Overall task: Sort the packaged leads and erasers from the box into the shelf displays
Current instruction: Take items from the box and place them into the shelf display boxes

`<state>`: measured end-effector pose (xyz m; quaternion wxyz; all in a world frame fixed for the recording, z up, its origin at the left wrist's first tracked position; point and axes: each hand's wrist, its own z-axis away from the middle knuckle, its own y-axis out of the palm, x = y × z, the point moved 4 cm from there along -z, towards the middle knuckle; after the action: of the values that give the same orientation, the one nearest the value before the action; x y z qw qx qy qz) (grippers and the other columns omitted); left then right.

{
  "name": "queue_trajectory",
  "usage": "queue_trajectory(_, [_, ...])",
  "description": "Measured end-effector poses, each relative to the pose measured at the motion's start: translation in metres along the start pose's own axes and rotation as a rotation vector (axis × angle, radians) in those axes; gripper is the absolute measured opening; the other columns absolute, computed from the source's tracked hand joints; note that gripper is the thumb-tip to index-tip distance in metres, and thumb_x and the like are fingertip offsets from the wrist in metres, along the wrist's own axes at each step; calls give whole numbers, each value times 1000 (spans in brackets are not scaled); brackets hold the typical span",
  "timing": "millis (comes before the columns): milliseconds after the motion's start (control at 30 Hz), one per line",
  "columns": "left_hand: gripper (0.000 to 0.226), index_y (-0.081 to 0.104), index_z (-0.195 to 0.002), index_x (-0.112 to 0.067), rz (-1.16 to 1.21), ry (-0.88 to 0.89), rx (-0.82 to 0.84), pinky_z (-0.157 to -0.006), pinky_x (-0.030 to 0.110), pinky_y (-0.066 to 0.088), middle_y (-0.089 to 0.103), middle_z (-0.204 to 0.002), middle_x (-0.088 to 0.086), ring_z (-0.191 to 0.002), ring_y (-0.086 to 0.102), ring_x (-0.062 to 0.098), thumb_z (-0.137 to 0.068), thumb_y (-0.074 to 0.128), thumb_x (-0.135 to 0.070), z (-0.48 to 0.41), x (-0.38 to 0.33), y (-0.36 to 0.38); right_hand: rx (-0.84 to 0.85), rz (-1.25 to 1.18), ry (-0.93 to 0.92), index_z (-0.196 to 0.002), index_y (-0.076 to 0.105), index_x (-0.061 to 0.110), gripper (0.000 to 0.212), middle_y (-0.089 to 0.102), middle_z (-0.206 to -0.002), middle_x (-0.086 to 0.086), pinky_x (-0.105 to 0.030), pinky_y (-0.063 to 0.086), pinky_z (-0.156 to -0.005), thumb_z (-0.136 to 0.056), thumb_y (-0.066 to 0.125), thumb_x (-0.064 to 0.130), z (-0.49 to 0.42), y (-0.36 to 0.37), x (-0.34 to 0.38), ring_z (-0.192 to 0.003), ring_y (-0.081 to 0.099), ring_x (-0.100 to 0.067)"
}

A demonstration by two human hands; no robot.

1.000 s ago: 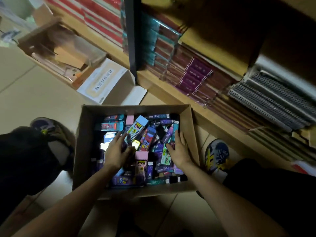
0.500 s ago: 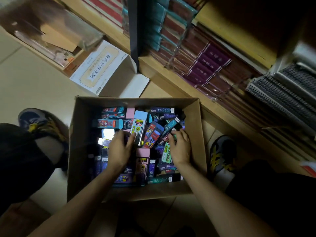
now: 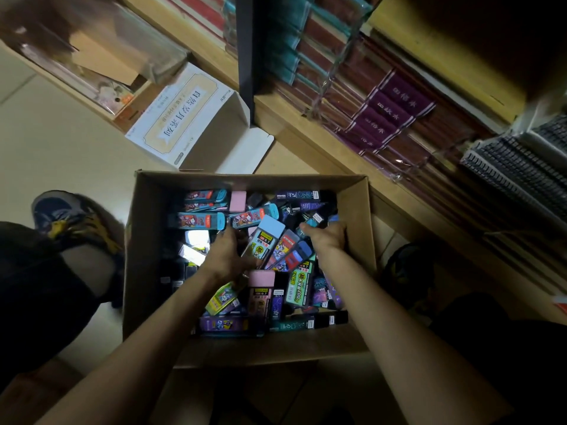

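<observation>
Right, both hands are down in the cardboard box (image 3: 141, 256), which sits on the floor just beside the person's left shoe (image 3: 67, 219) and close to the wooden shelf (image 3: 306, 139), presumably so each pack has only a short trip. The packaged leads (image 3: 299, 286) lie in a loose heap inside, caps pointing every way, nothing sorted out of it yet. The left hand (image 3: 227, 256) has its fingers bent against the side of a blue-capped lead case (image 3: 267, 237). The right hand (image 3: 328, 237) curls its fingers down into the pile by the box's right wall. The hands face one another with a fan of cases between them, which looks like raking a bunch together rather than picking one. Whether either hand truly has a pack pinched cannot be told, as the fingertips are buried. No eraser can be made out for sure. The shelf shows purple-banded notebooks (image 3: 395, 111) and spiral notebooks (image 3: 515, 170); no display for leads is in view. A white carton (image 3: 181, 118) lies open behind the box
</observation>
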<state>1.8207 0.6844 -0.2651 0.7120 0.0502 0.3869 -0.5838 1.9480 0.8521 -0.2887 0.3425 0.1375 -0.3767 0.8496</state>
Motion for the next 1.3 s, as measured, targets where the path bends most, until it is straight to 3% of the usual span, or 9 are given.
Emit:
queue_trajectory(300, [47,52,-120,-8,-512,24,153,-96,38,44,54,-119,15,-114,50,30,-79,73,-17,9,-5,2,89,-131,40,-124,47,0,66,58,-125,-19,-47,47,-97,-69,82,14,12,4,-20,-113,57,-36])
queue_trajectory(400, [12,57,-83,-14,-358,17,183,-67,17,49,62,-86,2,-80,59,16,-83,68,-11,9,0,3,100,-230,34,-126,48,-4,60,59,-124,-18,-36,47,-94,-74,76,3,16,-5,-18,-109,58,-32])
queue_trajectory(467, [25,49,-72,-21,-245,17,196,-48,10,40,54,-70,-8,-64,53,9,-83,70,-12,11,7,0,130,-251,-2,-122,51,-4,51,61,-118,-21,-35,48,-86,-77,73,1,21,-11,-16,-101,60,-30])
queue_trajectory(533, [16,54,-86,-19,-112,17,219,-52,13,46,60,-76,-3,-67,58,11,-84,69,-15,15,11,-6,144,-271,-89,-116,52,-5,41,63,-107,-18,-32,48,-79,-79,70,0,28,-19,-10,-94,59,-26])
queue_trajectory(633, [28,53,-111,-5,90,51,188,-79,42,55,68,-101,15,-88,65,26,-86,66,-10,20,10,-17,99,-232,-224,-122,49,-1,46,59,-108,-10,-30,46,-89,-82,70,5,36,-32,2,-99,57,-23])
queue_trajectory(800, [33,45,-122,-3,244,106,41,-75,36,52,63,-104,17,-92,61,27,-91,56,1,23,-7,-28,91,-126,-398,-119,51,3,44,59,-121,-18,-49,44,-98,-82,71,16,50,-49,27,-113,56,-32])
queue_trajectory(1100, [48,47,-125,-17,651,92,224,-67,36,54,66,-100,12,-83,66,23,-89,40,13,41,-53,-16,403,-228,-469,-103,57,17,27,69,-104,-7,-33,53,-78,-80,71,10,96,-72,71,-95,66,-20])
queue_trajectory(1200, [31,53,-116,-28,683,95,334,-68,36,51,64,-104,7,-85,63,22,-94,44,-9,55,-71,-5,486,-251,-425,-97,58,20,22,69,-102,-9,-38,55,-78,-81,69,9,111,-76,76,-94,67,-24])
queue_trajectory(1300, [37,53,-123,-33,628,192,409,-77,35,56,69,-112,-5,-100,68,17,-91,50,-51,72,-88,3,471,-233,-435,-99,58,18,20,68,-96,-3,-18,52,-61,-83,68,11,124,-83,80,-82,66,-14])
